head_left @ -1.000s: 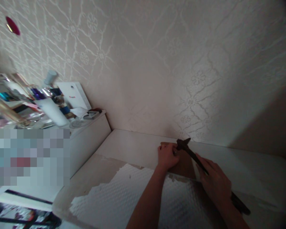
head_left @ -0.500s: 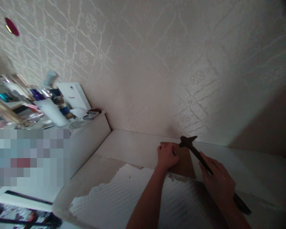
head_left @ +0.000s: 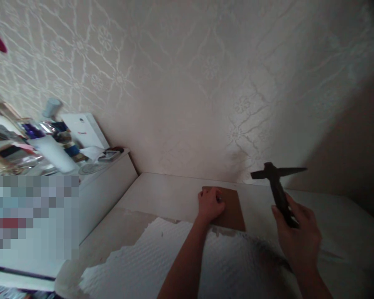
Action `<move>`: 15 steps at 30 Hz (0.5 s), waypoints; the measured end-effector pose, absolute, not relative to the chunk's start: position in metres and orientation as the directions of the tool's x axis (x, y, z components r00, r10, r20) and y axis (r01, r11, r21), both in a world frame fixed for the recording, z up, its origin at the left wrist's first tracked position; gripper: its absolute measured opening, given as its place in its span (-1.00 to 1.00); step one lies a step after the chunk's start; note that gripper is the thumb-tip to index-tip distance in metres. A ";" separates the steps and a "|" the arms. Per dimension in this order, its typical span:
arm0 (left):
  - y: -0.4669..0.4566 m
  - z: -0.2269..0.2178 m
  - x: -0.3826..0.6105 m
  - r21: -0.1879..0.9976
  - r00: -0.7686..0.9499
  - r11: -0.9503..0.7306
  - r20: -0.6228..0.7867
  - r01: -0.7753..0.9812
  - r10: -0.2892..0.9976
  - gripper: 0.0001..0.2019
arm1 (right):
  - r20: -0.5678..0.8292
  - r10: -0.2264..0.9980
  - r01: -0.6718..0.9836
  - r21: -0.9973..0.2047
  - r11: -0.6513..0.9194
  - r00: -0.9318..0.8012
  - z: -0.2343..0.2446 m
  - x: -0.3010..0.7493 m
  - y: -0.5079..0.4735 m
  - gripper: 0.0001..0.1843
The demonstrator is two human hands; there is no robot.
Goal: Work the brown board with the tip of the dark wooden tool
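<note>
Hammer (head_left: pixel 276 182) is in the right hand (head_left: pixel 299 238), lifted above the white bench (head_left: pixel 162 193), with its dark head up near the patterned wall (head_left: pixel 187 83) and its handle going down into the palm. The right grip is closed around the lower part of the handle, fingers wrapped on it. The hammer touches nothing else and is well apart from the board.

The left hand (head_left: pixel 209 205) rests on a small brown board (head_left: pixel 232 209) that lies flat on the bench near the wall. Its fingers are curled together at the board's upper left corner and seem to pinch something very small; what it is, I cannot tell. So the left grip is closed, but on what stays unclear.

White textured paper (head_left: pixel 162 257) covers the near part of the bench, under the left forearm.

At the left, a lower white cabinet (head_left: pixel 106 178) carries bottles (head_left: pixel 54 151) and a white box (head_left: pixel 84 128).
</note>
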State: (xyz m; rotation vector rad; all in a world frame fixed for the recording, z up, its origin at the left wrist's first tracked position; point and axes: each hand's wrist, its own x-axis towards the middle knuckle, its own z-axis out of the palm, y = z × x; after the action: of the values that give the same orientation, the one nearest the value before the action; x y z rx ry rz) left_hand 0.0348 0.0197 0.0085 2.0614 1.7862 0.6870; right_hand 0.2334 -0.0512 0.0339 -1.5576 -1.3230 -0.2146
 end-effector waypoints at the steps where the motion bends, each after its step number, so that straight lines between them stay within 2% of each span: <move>1: 0.020 0.009 0.035 0.536 0.100 -0.161 0.140 0.829 0.985 -0.68 | 0.648 0.637 0.803 -0.591 0.074 0.418 0.030 0.241 -0.049 -0.44; 3: 0.020 0.010 0.035 0.536 0.088 -0.151 0.142 0.831 0.986 -0.69 | 0.555 0.668 0.783 -0.619 -0.068 0.497 0.017 0.258 -0.044 -0.44; 6: 0.021 0.011 0.035 0.555 0.047 -0.130 0.161 0.822 0.986 -0.73 | 0.408 0.711 0.756 -0.598 -0.265 0.573 -0.007 0.280 -0.037 -0.50; 10: 0.024 0.012 0.033 0.567 0.023 -0.120 0.176 0.815 0.984 -0.79 | 0.357 0.692 0.716 -0.614 -0.332 0.627 -0.023 0.294 -0.033 -0.52; 15: 0.028 0.008 0.029 0.612 0.011 -0.155 0.232 0.775 0.973 -0.83 | 0.221 0.714 0.640 -0.661 -0.391 0.664 -0.016 0.288 -0.035 -0.48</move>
State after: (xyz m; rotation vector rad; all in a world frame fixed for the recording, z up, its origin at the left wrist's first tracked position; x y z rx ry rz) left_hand 0.0294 0.0279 0.0077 1.9826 1.8024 0.8909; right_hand 0.2883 -0.0355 -0.0156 -2.1331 -1.0418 0.1269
